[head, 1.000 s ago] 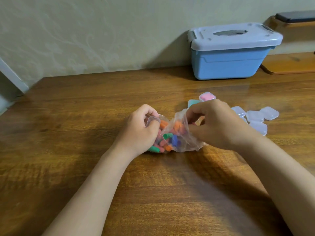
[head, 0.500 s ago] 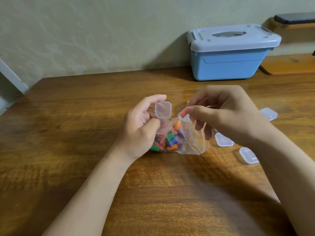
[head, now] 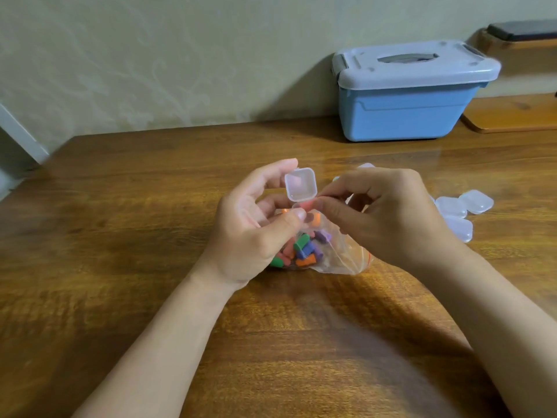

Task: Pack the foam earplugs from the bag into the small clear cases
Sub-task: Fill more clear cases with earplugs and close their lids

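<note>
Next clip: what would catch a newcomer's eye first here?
Two hands meet over the middle of the wooden table: the left hand holds a small clear case with its lid up, and the right hand pinches a pinkish earplug at its opening. Just below lies the clear bag of coloured earplugs. A blue storage box stands far right by the wall.
</note>
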Motion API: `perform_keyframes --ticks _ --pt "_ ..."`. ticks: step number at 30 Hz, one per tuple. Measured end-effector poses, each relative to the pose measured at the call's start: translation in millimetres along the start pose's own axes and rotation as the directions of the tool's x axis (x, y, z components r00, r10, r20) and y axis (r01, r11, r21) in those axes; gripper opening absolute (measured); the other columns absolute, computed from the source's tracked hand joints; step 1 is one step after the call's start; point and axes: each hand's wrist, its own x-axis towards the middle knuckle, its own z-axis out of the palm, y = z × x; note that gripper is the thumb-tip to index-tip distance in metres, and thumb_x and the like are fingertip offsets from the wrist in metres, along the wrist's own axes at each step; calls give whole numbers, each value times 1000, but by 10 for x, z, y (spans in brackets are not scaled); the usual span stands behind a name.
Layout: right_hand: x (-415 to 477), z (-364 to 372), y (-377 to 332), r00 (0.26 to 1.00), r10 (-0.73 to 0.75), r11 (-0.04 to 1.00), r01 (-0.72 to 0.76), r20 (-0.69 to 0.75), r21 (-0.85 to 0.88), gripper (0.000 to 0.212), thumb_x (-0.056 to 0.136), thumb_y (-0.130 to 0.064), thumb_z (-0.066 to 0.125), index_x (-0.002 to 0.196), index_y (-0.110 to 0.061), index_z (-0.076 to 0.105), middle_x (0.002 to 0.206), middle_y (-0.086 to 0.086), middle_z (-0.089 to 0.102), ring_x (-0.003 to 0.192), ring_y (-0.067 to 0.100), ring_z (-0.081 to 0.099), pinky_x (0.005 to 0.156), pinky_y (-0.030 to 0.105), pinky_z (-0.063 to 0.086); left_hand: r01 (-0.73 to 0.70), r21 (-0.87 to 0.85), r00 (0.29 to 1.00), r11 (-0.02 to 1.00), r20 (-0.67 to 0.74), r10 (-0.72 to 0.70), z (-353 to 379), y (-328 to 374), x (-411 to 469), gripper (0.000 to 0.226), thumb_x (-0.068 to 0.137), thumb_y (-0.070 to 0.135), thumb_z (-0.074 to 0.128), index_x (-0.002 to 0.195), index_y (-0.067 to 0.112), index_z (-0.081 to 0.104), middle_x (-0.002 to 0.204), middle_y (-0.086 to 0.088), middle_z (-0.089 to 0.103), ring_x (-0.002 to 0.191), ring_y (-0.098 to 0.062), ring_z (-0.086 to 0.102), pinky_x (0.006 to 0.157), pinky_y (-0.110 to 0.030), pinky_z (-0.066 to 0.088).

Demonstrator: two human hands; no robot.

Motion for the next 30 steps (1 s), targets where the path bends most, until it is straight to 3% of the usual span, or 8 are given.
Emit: perform_keyframes --ticks 5,8,13,17,19,21,24,30 --pt "2 8 34 992 -120 987 116 -26 -110 11 85 -28 76 85 -19 82 65 -16 59 57 4 50 57 11 36 -11 2 999 1000 -36 11 11 9 11 50 83 0 68 127 22 60 109 19 69 106 -15 70 83 -29 57" --pt "6 19 30 978 -208 962 202 -14 -184 13 85 -30 72 86 -21 82 63 -9 62 55 5 45 56 16 33 2 9 999 1000 -50 -1 16 2 12 48 88 -10 67 125 20 62 107 18 70 104 -10 71 81 -26 57" --pt "-8 28 34 978 -209 956 210 27 -204 14 85 -28 76 86 -14 81 69 -7 65 56 5 52 53 21 47 -1 39 996 999 -91 5 55 5 15 44 84 -11 71 117 18 65 108 3 68 97 -5 71 77 -22 57" --pt "0 19 27 992 -124 987 119 -40 -107 17 78 -24 83 81 -12 72 70 -8 63 64 10 57 59 21 48 33 57 987 998 -160 -23 25 -24 37 40 81 4 80 112 27 69 110 4 72 106 -14 70 83 -34 60" --pt "14 -9 32 996 -54 998 51 -66 -38 12 78 -20 83 81 -15 72 75 -6 65 68 11 61 63 29 53 58 69 981 996 -191 -44 7 -31 47 40 84 0 77 111 29 70 111 6 72 108 -11 69 84 -36 61" --pt "13 -25 37 999 -6 998 9 -42 68 11 82 -7 77 87 -16 74 83 -5 68 77 12 66 68 34 57 85 87 975 993 -211 -65 0 -30 58 40 86 0 74 112 30 70 113 7 71 109 -7 68 83 -34 61" --pt "1 -14 25 1000 -3 993 4 -7 120 26 83 6 65 94 -15 76 89 -4 70 83 12 69 72 35 59 97 93 972 991 -223 -74 6 -29 61 39 87 1 74 112 30 70 114 6 70 107 -7 68 81 -31 60" --pt "-10 -11 6 999 53 979 -54 11 196 20 90 -2 65 103 -15 74 89 -9 75 81 10 70 72 36 59 96 104 970 990 -234 -69 16 -9 58 35 89 5 73 115 28 70 114 10 70 107 2 65 78 -25 58"
